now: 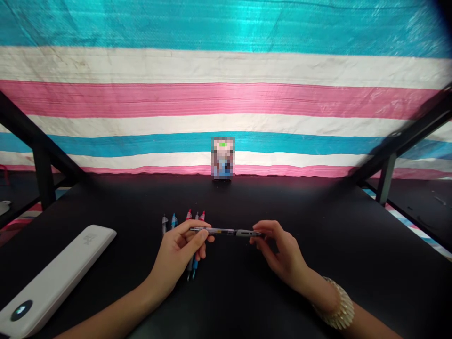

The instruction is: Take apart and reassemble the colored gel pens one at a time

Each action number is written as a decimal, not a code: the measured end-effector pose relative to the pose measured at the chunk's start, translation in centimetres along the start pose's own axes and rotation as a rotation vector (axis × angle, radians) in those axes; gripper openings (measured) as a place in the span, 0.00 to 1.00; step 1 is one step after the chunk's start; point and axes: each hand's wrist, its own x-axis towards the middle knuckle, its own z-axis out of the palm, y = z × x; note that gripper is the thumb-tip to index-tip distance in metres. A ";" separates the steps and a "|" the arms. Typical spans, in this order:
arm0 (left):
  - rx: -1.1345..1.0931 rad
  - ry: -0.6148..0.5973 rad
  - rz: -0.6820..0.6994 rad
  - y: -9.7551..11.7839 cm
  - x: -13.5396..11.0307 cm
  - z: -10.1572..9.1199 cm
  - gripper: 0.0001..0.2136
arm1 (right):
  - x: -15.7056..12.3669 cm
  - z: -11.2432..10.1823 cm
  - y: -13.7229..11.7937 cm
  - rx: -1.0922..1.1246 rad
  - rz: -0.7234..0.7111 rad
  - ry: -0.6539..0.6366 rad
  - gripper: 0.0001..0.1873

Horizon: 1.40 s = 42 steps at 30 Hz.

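I hold a clear-barrelled pen (226, 231) level above the black table (318, 221). My left hand (178, 254) pinches its left end between thumb and fingers. My right hand (278, 252) pinches the grey grip end at the right. Several more pens (183, 217) with blue, red and grey tops lie in a row on the table just behind and under my left hand, partly hidden by it.
A long white case (56, 278) with a dark round mark lies at the near left. A small blurred card (222, 157) stands at the table's back edge against a striped cyan, white and pink sheet (226, 94). Black frame bars (42, 155) rise at both sides.
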 end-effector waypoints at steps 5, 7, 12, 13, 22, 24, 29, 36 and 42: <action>-0.004 -0.008 0.002 -0.2 0.1 -0.2 0.09 | 0.0 -0.4 0.0 -0.029 -0.034 -0.081 0.06; -0.007 -0.005 -0.004 -0.2 0.0 -0.3 0.09 | 0.0 -0.3 0.1 -0.050 -0.021 -0.035 0.12; -0.023 0.007 -0.010 -0.2 0.0 -0.2 0.10 | 0.1 -0.3 0.0 -0.122 -0.094 -0.031 0.03; -0.025 0.006 -0.007 -0.2 0.1 -0.2 0.10 | 0.2 -0.4 -0.1 -0.126 -0.109 -0.045 0.03; 0.018 -0.017 0.007 0.0 0.3 0.2 0.10 | 0.3 -0.4 -0.2 -0.168 -0.169 -0.071 0.06; 0.039 -0.026 0.021 0.0 0.3 0.2 0.10 | 0.2 -0.3 -0.2 -0.169 -0.160 -0.087 0.08; 0.143 -0.041 0.114 -0.2 0.3 -0.1 0.07 | 0.1 0.2 -0.4 -0.051 -0.025 -0.150 0.18; 0.247 -0.043 0.282 0.1 0.1 -0.2 0.06 | 0.1 0.1 -0.8 0.250 0.298 -0.259 0.26; 0.396 -0.036 0.543 0.3 0.7 -0.9 0.10 | 0.1 0.6 -0.7 0.499 0.507 -0.320 0.31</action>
